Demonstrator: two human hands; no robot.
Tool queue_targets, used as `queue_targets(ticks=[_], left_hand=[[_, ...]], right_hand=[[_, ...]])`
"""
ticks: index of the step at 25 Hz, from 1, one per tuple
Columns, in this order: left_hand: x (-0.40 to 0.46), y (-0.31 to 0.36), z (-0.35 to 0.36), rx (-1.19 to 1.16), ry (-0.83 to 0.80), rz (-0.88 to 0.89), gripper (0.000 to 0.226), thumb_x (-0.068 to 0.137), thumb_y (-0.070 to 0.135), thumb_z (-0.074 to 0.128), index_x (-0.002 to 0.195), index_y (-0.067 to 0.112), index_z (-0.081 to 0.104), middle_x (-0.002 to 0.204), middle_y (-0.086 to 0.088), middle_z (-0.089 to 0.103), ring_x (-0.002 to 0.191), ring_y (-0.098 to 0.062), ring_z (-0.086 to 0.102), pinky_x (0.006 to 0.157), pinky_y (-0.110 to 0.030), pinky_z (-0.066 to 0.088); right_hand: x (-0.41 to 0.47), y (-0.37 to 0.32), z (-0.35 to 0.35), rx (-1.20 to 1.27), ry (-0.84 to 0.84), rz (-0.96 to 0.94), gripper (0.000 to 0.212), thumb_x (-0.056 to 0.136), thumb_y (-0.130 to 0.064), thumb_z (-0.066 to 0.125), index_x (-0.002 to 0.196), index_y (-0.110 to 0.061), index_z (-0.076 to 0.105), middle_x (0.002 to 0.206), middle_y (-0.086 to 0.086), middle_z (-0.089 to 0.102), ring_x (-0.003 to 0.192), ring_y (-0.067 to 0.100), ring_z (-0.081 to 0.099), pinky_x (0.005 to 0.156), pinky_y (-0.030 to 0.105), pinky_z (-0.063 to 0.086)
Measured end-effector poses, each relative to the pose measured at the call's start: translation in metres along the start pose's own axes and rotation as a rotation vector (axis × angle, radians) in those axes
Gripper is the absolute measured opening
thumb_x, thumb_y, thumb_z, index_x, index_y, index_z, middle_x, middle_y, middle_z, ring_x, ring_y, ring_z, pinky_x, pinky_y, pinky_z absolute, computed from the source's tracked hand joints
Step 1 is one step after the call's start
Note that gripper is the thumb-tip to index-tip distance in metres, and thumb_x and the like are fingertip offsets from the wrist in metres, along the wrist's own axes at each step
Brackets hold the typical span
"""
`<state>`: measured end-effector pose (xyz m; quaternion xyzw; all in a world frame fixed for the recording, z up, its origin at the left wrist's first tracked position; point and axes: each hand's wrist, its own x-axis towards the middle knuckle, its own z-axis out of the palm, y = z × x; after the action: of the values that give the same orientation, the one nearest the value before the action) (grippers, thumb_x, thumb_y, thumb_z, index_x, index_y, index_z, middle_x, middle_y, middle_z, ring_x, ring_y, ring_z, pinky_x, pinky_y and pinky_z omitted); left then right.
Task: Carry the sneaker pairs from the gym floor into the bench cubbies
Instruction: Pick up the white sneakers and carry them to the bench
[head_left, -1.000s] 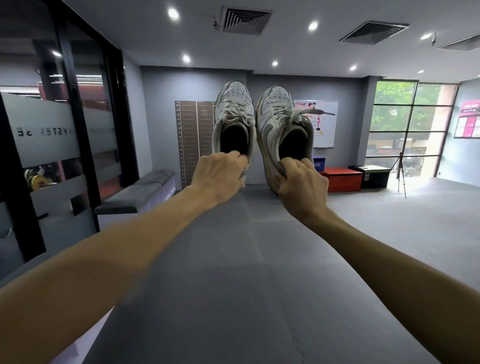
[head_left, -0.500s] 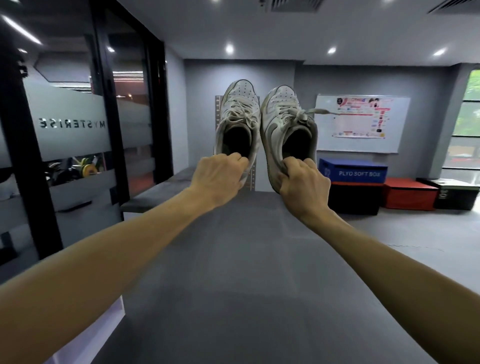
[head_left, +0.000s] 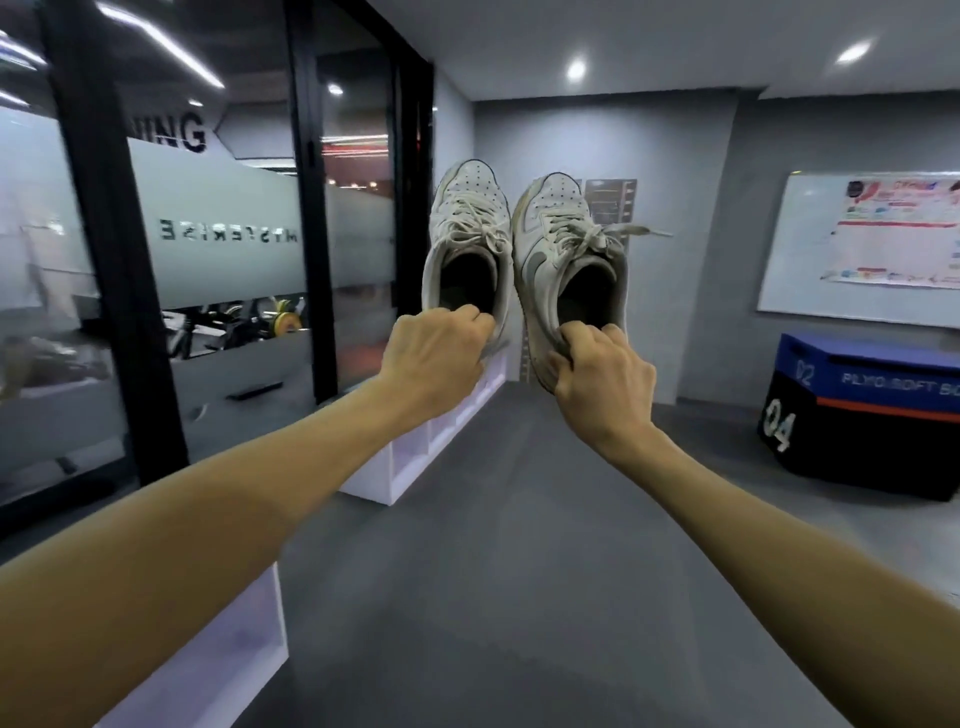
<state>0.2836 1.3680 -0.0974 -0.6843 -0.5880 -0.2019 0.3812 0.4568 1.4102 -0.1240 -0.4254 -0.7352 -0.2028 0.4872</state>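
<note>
Two white lace-up leather sneakers are held in the air at arm's length, toes up and openings facing the camera. The left sneaker (head_left: 467, 244) and the right sneaker (head_left: 569, 265) hang side by side, nearly touching along their inner edges. Both interiors are dark, and nothing can be seen inside either one.

The left hand (head_left: 434, 358) pinches the heel collar of the left sneaker, fingers curled together over the rim. The right hand (head_left: 605, 379) pinches the heel of the right sneaker, fingers (head_left: 587, 338) bunched and hooked into the opening. A loose lace end sticks out to the right of the right sneaker.

Below and left of the hands, a long white bench with open cubbies (head_left: 415, 447) runs along the glass partition (head_left: 208, 249). The visible compartments appear empty, though most are seen at a shallow angle. A blue and black plyo box (head_left: 862, 410) stands on the grey floor at right, under a wall whiteboard (head_left: 857, 244).

Compared with half a second earlier, the bench cubby fronts have come into view, the plyo box appears closer, and the grip on both sneakers is unchanged.
</note>
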Motion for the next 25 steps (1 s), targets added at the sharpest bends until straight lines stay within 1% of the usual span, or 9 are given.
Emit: queue_targets(ticks=[3,7,9,12,14,17,19,22,25], left_hand=[[0.024,-0.027,0.052,0.075,-0.035,-0.081,0.009,0.088,0.023,0.057,0.09,0.015,0.055,0.085,-0.001,0.057,0.074,-0.026,0.059,0.055,-0.033,0.036],[0.047,-0.063,0.111,0.184,-0.093,-0.232,0.015,0.085,0.027,0.06,0.096,0.017,0.058,0.093,-0.001,0.06,0.083,-0.029,0.061,0.059,-0.035,0.036],[0.056,-0.078,0.134,0.218,-0.124,-0.318,0.015,0.087,0.028,0.058,0.095,0.016,0.057,0.093,-0.002,0.059,0.084,-0.03,0.06,0.06,-0.036,0.038],[0.063,-0.102,0.158,0.334,-0.177,-0.466,0.014,0.087,0.027,0.059,0.092,0.014,0.055,0.09,-0.002,0.059,0.081,-0.029,0.059,0.057,-0.034,0.032],[0.057,-0.118,0.166,0.412,-0.222,-0.548,0.015,0.085,0.026,0.061,0.091,0.014,0.055,0.088,-0.001,0.058,0.079,-0.028,0.059,0.056,-0.034,0.03],[0.036,-0.142,0.166,0.5,-0.279,-0.629,0.015,0.087,0.028,0.059,0.092,0.015,0.055,0.09,-0.001,0.058,0.079,-0.027,0.058,0.056,-0.033,0.03],[0.016,-0.159,0.163,0.574,-0.299,-0.675,0.016,0.088,0.031,0.058,0.094,0.016,0.056,0.091,0.0,0.059,0.079,-0.027,0.058,0.055,-0.033,0.029],[-0.016,-0.186,0.157,0.671,-0.344,-0.739,0.015,0.089,0.03,0.056,0.097,0.018,0.057,0.092,0.001,0.059,0.079,-0.027,0.059,0.054,-0.033,0.028],[-0.045,-0.21,0.158,0.723,-0.37,-0.771,0.018,0.09,0.032,0.054,0.098,0.017,0.057,0.092,0.001,0.06,0.078,-0.027,0.06,0.054,-0.033,0.028]], right_hand=[[0.033,0.01,0.077,0.114,-0.014,-0.054,0.015,0.088,-0.021,0.058,0.083,-0.007,0.055,0.07,-0.002,0.044,0.074,0.027,0.049,0.052,0.035,0.039],[0.075,0.019,0.175,0.262,-0.06,-0.167,0.013,0.085,-0.019,0.06,0.082,-0.008,0.054,0.07,0.001,0.046,0.074,0.027,0.049,0.051,0.032,0.03],[0.096,0.02,0.22,0.339,-0.098,-0.229,0.012,0.084,-0.018,0.059,0.081,-0.009,0.051,0.071,-0.002,0.045,0.077,0.027,0.048,0.051,0.032,0.028],[0.125,0.008,0.281,0.483,-0.175,-0.322,0.018,0.084,-0.021,0.057,0.076,-0.012,0.044,0.071,-0.004,0.043,0.081,0.026,0.046,0.052,0.033,0.028],[0.133,-0.013,0.311,0.605,-0.198,-0.374,0.021,0.085,-0.021,0.057,0.073,-0.015,0.041,0.069,-0.005,0.041,0.08,0.026,0.048,0.051,0.032,0.03],[0.13,-0.053,0.342,0.736,-0.217,-0.427,0.017,0.084,-0.019,0.059,0.075,-0.012,0.046,0.07,-0.004,0.041,0.081,0.028,0.05,0.051,0.033,0.033],[0.125,-0.084,0.36,0.8,-0.251,-0.481,0.015,0.085,-0.019,0.059,0.078,-0.011,0.049,0.071,-0.005,0.041,0.083,0.027,0.05,0.05,0.032,0.031],[0.113,-0.134,0.383,0.883,-0.295,-0.541,0.012,0.087,-0.019,0.057,0.081,-0.011,0.051,0.074,-0.001,0.05,0.085,0.025,0.049,0.051,0.03,0.028],[0.099,-0.175,0.405,0.907,-0.308,-0.596,0.012,0.087,-0.018,0.055,0.08,-0.014,0.047,0.078,0.0,0.057,0.083,0.022,0.048,0.048,0.029,0.023]])
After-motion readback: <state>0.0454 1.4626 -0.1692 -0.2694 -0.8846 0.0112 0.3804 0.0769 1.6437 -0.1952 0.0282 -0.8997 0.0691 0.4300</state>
